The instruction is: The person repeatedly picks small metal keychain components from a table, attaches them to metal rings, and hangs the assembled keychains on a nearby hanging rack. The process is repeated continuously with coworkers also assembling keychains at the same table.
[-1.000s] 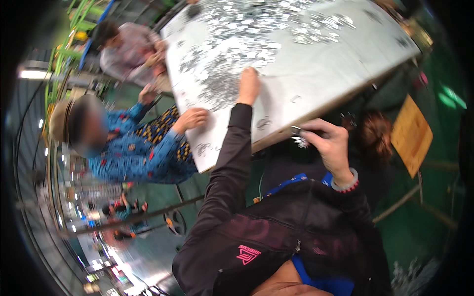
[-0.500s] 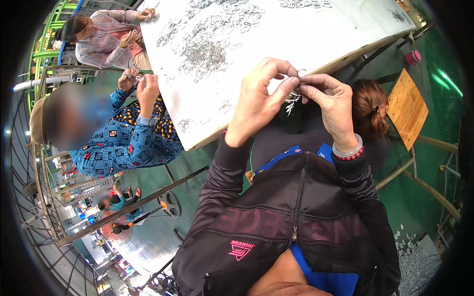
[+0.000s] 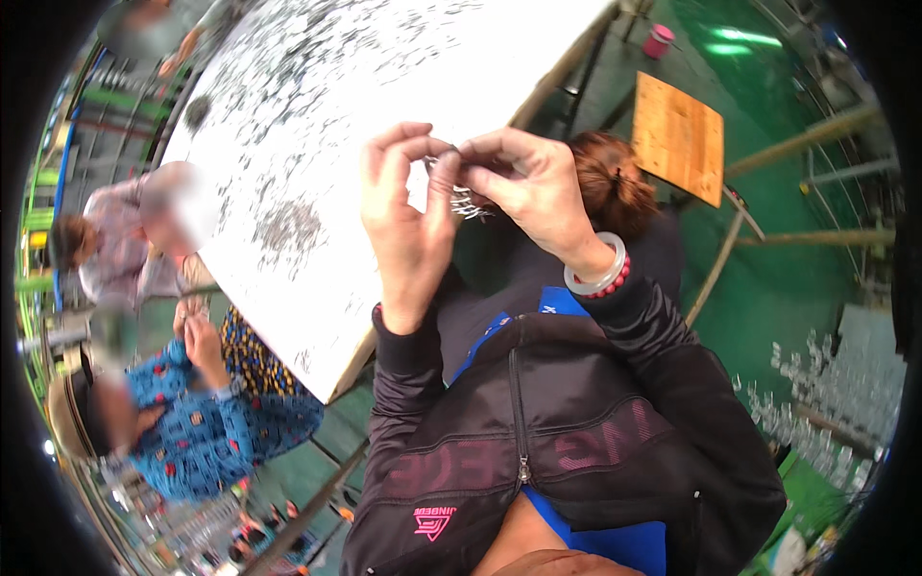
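Right hand [image 3: 530,182] gripped metal pieces [image 3: 469,204]; left hand [image 3: 411,206] curled just beside (whether gripping, could not tell); white table [image 3: 509,67] lay beyond.

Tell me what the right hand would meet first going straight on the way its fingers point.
Most likely the left hand, whose thumb and fingertips face those of the right hand, just above the small silver metal pieces in the picture. Depth is unclear; they may be touching.

The tabletop [image 3: 331,317] is white. On it lie many small metal pieces [image 3: 309,69], scattered widely, with a denser grey heap [image 3: 288,227].
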Demonstrator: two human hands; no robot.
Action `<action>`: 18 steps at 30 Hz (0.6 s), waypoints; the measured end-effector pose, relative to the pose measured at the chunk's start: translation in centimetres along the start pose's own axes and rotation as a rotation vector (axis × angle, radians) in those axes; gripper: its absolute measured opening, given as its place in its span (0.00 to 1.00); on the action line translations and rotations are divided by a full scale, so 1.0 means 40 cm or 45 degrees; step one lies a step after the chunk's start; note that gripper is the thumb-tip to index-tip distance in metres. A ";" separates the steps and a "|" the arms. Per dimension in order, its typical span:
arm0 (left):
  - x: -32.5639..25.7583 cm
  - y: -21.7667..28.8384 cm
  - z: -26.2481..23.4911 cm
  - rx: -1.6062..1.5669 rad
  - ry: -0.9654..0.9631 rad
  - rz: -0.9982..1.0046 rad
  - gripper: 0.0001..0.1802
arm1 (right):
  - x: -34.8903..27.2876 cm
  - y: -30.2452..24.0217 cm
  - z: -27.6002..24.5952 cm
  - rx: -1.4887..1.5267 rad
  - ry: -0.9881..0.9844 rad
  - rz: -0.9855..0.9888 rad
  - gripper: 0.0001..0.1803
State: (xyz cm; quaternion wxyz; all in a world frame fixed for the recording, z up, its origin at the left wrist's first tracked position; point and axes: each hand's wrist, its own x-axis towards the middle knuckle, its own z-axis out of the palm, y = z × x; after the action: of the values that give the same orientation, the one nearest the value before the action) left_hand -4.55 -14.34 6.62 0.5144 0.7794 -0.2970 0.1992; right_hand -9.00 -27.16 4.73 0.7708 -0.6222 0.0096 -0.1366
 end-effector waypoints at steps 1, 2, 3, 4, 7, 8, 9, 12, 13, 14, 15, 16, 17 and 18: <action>0.031 0.017 0.007 -0.048 -0.008 0.002 0.06 | 0.014 -0.022 -0.008 0.088 0.021 -0.024 0.08; 0.058 0.037 0.011 -0.119 -0.005 0.074 0.06 | 0.019 -0.051 -0.020 0.063 0.026 -0.160 0.08; 0.085 0.057 0.012 -0.159 -0.005 0.137 0.06 | 0.023 -0.084 -0.033 0.043 0.008 -0.285 0.08; 0.109 0.077 0.011 -0.232 0.013 0.225 0.08 | 0.028 -0.118 -0.048 -0.068 0.058 -0.327 0.08; 0.145 0.114 -0.006 -0.589 0.123 0.241 0.16 | 0.033 -0.239 -0.120 -0.391 -0.019 -0.653 0.08; 0.136 0.117 -0.011 -0.723 0.183 0.126 0.18 | 0.103 -0.322 -0.170 -0.429 -0.438 -0.932 0.19; 0.134 0.107 -0.017 -0.753 0.176 0.131 0.10 | 0.114 -0.359 -0.179 -0.333 -0.483 -1.063 0.23; 0.100 0.030 -0.031 -0.518 -0.051 -0.095 0.08 | 0.017 -0.436 -0.183 0.055 0.014 -1.248 0.20; 0.090 -0.011 -0.018 -0.466 -0.165 -0.077 0.08 | -0.034 -0.466 -0.183 0.155 0.189 -1.274 0.18; 0.080 -0.055 0.006 -0.374 -0.298 -0.112 0.09 | -0.079 -0.497 -0.183 0.180 0.153 -1.292 0.17; 0.065 -0.097 0.033 -0.386 -0.457 -0.174 0.10 | -0.101 -0.519 -0.189 0.123 0.136 -1.370 0.15; 0.057 -0.141 0.062 -0.251 -0.665 -0.206 0.12 | -0.124 -0.544 -0.195 0.067 0.118 -1.448 0.14; 0.056 -0.183 0.100 -0.186 -0.914 -0.244 0.13 | -0.152 -0.566 -0.198 -0.001 0.163 -1.506 0.14; 0.044 -0.222 0.134 -0.342 -1.130 -0.230 0.13 | -0.183 -0.589 -0.201 -0.069 0.212 -1.563 0.13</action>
State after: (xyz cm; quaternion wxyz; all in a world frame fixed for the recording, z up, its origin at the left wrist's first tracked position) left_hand 2.74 -17.12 -0.47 0.4493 0.7385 -0.4424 -0.2387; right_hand -22.22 -37.65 24.45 0.5322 -0.5209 -0.2863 -0.6028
